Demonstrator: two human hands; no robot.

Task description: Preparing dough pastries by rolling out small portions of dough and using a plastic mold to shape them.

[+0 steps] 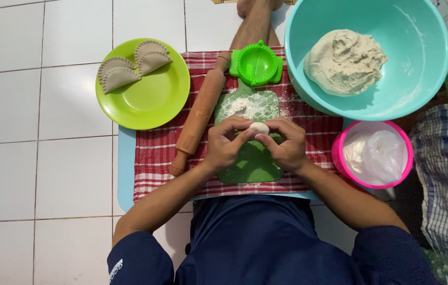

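Observation:
Both my hands pinch a small ball of pale dough above a green cutting board dusted with flour. My left hand holds the ball from the left, my right hand from the right. A wooden rolling pin lies tilted just left of the board. A green round dumpling press sits closed at the board's far end. The board rests on a red checked cloth.
A lime green plate at far left holds three folded crimped pastries. A large teal bowl at far right holds a lump of dough. A pink tub with a white bag stands near right, beside checked fabric.

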